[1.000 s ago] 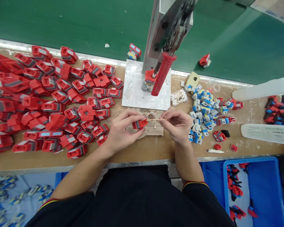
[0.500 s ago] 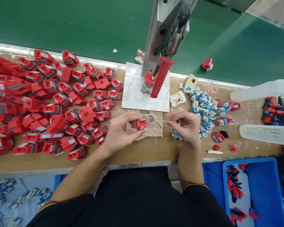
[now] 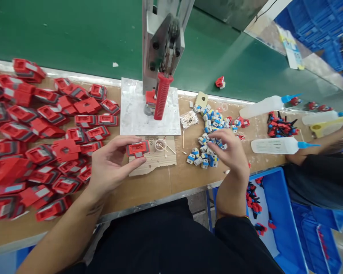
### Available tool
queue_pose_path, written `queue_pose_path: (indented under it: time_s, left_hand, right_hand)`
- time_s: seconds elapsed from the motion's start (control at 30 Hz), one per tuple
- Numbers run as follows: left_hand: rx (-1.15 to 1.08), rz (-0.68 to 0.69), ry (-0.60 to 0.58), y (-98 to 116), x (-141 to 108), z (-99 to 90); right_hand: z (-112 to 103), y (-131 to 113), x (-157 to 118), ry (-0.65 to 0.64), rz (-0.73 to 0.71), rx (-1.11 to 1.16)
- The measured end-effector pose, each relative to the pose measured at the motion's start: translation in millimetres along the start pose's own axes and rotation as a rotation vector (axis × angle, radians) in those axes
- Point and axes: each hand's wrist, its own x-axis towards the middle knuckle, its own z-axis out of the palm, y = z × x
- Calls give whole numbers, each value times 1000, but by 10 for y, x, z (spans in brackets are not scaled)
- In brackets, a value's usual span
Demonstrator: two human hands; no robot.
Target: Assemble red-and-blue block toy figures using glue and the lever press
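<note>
My left hand (image 3: pixel 110 161) grips a red and grey plastic toy part (image 3: pixel 138 148) between thumb and fingers, its hollow side facing up. Over a pile of small blue-and-white plastic blocks (image 3: pixel 215 121) is my right hand (image 3: pixel 228 150), thumb and forefinger apart at the blocks; no block appears to be held. Between the hands, a piece of torn cardboard (image 3: pixel 167 163) bears a small round dish (image 3: pixel 160 145) with cotton swabs (image 3: pixel 170 149) resting on it. More swabs lie in a bundle (image 3: pixel 189 119) beyond.
A hand press (image 3: pixel 162 97) with a red handle stands on a metal plate (image 3: pixel 131 110). Many red parts (image 3: pixel 65 150) cover the left side. Glue bottles (image 3: pixel 274 145), black-and-red parts (image 3: pixel 281 125) and a blue bin (image 3: pixel 291 224) are at right, beside another person's arm (image 3: pixel 328 139).
My right hand has let go of the cotton swab and moved right to the blue-and-white blocks. My left hand still holds the red part. The camera view has swung right.
</note>
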Motion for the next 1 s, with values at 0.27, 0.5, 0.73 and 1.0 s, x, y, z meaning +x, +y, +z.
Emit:
queue_pose_path:
  time_s: [0.27,0.5,0.73,1.0]
  left_hand:
    - [-75,-79,-4,17,-27,67]
    - [-118,-85,-15,-11,-59,119]
    - [-163,-145,-18,-4,-62,111]
    - [-317,-247,25,39,-66,174]
  right_hand:
    - [202,-57,-147,-583,-63,-365]
    - [224,104,106,-727,-106,-255]
    - [208,134,71,-471,-70,-67]
    - [709,-451,-5,449,-127,879]
